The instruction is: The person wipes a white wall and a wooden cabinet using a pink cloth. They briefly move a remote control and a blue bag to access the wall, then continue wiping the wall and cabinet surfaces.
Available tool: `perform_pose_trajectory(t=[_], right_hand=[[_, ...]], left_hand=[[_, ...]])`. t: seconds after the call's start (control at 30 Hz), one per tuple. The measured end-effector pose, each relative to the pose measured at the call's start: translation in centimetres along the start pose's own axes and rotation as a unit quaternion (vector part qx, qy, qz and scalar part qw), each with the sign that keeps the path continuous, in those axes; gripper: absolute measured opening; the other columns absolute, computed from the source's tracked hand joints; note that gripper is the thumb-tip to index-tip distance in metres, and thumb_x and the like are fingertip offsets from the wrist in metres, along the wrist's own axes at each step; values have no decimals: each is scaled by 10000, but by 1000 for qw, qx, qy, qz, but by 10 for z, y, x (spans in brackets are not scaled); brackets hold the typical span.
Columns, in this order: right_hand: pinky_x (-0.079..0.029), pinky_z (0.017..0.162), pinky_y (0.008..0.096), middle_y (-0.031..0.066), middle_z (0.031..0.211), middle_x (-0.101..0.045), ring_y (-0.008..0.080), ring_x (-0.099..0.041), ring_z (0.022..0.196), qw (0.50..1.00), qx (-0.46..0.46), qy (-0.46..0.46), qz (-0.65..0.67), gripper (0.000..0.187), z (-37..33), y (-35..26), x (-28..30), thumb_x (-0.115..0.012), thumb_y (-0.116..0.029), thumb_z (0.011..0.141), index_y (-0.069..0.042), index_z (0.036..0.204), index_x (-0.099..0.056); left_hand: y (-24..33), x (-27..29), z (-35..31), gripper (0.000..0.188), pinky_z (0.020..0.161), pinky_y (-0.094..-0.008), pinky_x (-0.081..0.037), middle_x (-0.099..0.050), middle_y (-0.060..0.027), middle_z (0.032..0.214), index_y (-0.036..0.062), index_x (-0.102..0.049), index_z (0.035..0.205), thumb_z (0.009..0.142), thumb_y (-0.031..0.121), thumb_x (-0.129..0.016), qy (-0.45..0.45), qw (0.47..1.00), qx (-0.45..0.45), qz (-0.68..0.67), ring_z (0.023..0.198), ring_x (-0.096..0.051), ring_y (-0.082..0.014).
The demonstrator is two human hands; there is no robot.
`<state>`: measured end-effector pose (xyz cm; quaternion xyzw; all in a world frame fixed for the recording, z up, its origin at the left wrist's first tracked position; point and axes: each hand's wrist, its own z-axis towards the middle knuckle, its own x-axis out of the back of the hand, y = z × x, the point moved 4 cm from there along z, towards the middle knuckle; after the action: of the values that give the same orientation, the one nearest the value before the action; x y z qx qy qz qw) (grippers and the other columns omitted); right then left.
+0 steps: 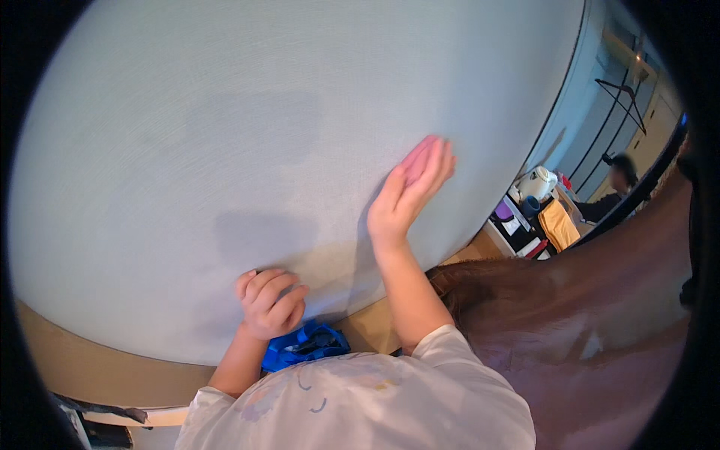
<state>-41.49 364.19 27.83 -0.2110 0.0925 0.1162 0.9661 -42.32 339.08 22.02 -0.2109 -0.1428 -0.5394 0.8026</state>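
My right hand (412,187) is raised in front of a large pale grey, upright-looking surface (187,165). Its fingers are stretched out together over a flat pink thing (417,156), which shows along the palm side; the hand hides most of it. Lower and to the left, my left hand (271,304) is closed, its fingers bent near the same surface. A small dark spot shows by its fingertips, too little to name. Just below the left hand sits a crumpled bright blue bag (306,346), with dark contents showing at its opening.
A brown, glossy-looking covering (555,322) fills the right side. Beyond it, a shelf area holds a white jug-like container (537,182), a dark cup (530,205) and a yellow cloth (559,225). A clothes hanger (622,97) and a person (619,176) show farther back. Wood-coloured flooring (112,352) borders the pale surface.
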Motion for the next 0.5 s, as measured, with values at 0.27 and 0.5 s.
perform_pose_trajectory(t=[0.27,0.5], right_hand=[[-100,1139,725,168,1619,-309,478,-171,1511,979,150,-141,11,571,-19,-98,-41,-582,-257,933,-307,1496,-497],[-105,1158,701,197,1588,-342,469,-156,1518,964,213,-156,32,544,-62,-87,-17,-610,-231,920,-225,1457,-526]], left_hand=[[-4,24,-15,260,1040,-466,-361,-668,-16,997,200,-722,873,641,87,-697,9,997,51,-49,1012,-600,-240],[-15,31,-26,171,1096,-453,-332,-673,23,1026,236,-713,875,724,155,-722,41,985,-11,168,1029,-595,-198]])
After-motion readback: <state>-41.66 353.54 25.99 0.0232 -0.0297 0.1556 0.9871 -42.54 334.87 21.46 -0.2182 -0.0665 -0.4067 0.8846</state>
